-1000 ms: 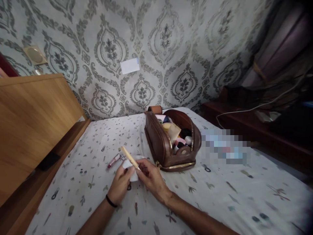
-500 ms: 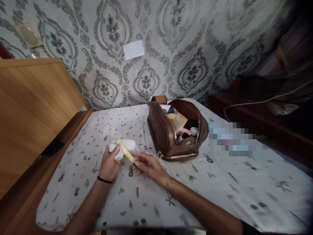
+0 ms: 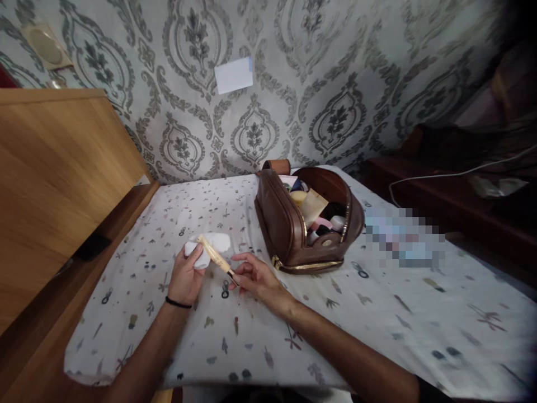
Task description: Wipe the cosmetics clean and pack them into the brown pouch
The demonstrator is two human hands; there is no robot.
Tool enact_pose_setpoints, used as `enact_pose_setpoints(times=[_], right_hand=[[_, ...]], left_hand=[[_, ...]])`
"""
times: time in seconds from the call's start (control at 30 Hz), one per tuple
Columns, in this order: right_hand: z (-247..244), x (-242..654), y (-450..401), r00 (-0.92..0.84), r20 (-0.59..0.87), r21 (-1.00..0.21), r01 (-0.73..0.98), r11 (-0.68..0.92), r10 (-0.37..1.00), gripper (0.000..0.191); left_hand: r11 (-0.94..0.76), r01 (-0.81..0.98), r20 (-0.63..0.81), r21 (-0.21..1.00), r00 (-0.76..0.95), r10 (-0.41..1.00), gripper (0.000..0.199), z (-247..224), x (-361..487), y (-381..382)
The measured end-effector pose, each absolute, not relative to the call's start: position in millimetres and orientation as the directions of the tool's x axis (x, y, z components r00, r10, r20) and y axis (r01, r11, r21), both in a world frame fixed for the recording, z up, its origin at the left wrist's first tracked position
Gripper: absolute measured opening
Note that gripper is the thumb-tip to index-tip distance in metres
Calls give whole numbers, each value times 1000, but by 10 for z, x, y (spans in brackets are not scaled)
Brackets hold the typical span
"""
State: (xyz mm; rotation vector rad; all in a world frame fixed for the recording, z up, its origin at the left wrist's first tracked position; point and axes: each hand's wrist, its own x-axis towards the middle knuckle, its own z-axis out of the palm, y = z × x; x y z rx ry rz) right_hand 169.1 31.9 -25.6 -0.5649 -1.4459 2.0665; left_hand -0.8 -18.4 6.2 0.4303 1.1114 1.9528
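My left hand point(image 3: 187, 278) is closed around a folded white wipe or cloth point(image 3: 218, 242), its thumb pressed on top. Across the cloth lies a slender cream-coloured stick point(image 3: 216, 256) with a narrow dark end; its exact kind is not clear. My right hand point(image 3: 255, 282) pinches that dark end between thumb and fingers, while the other end rests against the cloth by my left thumb. To the right of my hands stands a brown leather toiletry bag point(image 3: 274, 221), unzipped, with a yellow packet point(image 3: 314, 207) and several small cosmetics inside.
Under everything is a white patterned sheet point(image 3: 235, 347). A wooden cabinet point(image 3: 54, 184) borders the left side. Patterned wallpaper and a white card point(image 3: 234, 75) are behind. On the right lie a blurred-out item point(image 3: 405, 238) and a thin white cable point(image 3: 453, 174).
The cream-coloured stick has shifted slightly, and more of its dark end shows out of my right fingers. The camera view has tilted a little. Both hands keep their hold.
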Motion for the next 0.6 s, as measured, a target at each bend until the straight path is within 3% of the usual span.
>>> enact_pose_setpoints(times=[0.43,0.6], right_hand=[[-271,1678,330,-739,-44,-943,-192,-273,672,52],[-257,1682,336,-724,-28,-936,-223,-272,689,50]], left_hand=[[-251,-491,-109,834,-593,798,35,81,8,-188],[-102,-482,-113,870,-397,911,35,29,184,-239]])
